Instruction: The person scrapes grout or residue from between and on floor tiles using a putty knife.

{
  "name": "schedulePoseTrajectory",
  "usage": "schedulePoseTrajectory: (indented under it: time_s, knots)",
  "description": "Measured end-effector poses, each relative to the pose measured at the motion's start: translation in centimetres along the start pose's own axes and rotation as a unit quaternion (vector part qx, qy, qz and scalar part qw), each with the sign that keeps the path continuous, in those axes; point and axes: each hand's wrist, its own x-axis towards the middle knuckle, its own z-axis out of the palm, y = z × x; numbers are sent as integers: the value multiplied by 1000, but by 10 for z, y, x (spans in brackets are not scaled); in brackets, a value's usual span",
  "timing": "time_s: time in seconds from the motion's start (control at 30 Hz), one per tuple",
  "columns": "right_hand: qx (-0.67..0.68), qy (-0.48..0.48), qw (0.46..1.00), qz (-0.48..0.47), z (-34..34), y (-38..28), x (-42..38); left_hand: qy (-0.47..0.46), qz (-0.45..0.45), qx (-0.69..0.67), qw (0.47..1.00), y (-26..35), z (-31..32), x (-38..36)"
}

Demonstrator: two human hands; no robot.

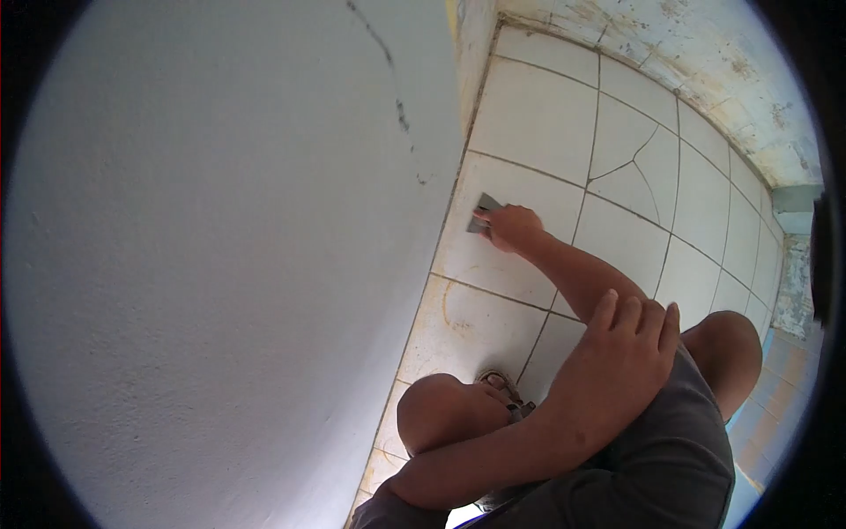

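- Fingers of the right hand (515, 227) are wrapped around a flat grey scraper (487, 202), with one finger lying over it.
- That scraper is down at the white tile floor (533, 101), near the edge where the floor meets the big pale wall (247, 264).
- Grey bits of it stick out on both sides of the finger.
- Left hand (624, 357) is loose, with its fingers stretched out and a little apart.
- It lies across in front of the right arm (586, 269), by the dark shorts (679, 441). I cannot tell just what its palm is touching.
- Both knees are bent up, the left knee (434, 410) near the pale wall and the right knee (731, 348) farther from it.
- A sandal (498, 381) shows on the foot just beside the left knee.
- Brown stains (454, 313) mark the tile between the scraper and the sandal.
- One cracked tile (633, 162) is up and to the right of the scraper.
- Black marks (374, 37) run down the pale wall.
- Along the far side of the floor stands a patchy, dirty wall (723, 53).
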Motion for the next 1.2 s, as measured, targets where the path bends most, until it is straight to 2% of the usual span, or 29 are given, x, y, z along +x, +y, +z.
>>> schedulePoseTrajectory:
  time_s: [0.1,0.17,0.2,0.3,0.37,0.4,0.47,0.53,0.6,0.7,0.77,0.9,1.07,1.2]
  knots:
    - [-4,65,997,-31,-17,-15,33,3,60,-56,997,-5,-7,10]
    - [-21,11,999,-25,-17,-19,32,25,36,-57,997,-23,-16,8]
    - [-16,12,999,-26,-14,-13,27,21,38,-55,998,-27,-16,8]
    - [-4,17,999,-47,-12,17,0,50,-37,21,998,-33,-13,2]
    - [-18,22,998,-56,-12,11,7,-48,-13,49,998,-17,-16,-5]
    - [-28,36,997,-58,-15,8,11,-49,-12,51,997,-10,-12,-6]
    - [-44,33,998,-41,-27,-12,28,21,53,-28,998,3,-3,-1]
    - [-60,25,998,-25,-26,-13,38,13,46,-18,999,-1,-16,-1]
    - [-80,42,993,-73,-6,-1,42,-1,30,-12,999,-3,-25,-7]
    - [-17,53,996,-71,3,9,18,14,-18,41,999,-1,-28,-13]
    - [-28,39,996,-74,-5,1,24,-16,1,11,1000,13,-25,-17]
    - [-31,29,998,-38,-21,-20,56,11,58,-41,997,13,-19,-3]
    - [-6,19,999,-39,0,11,5,9,24,15,1000,4,-17,-4]
    - [18,28,999,-42,3,9,15,-23,14,17,999,17,-4,-5]
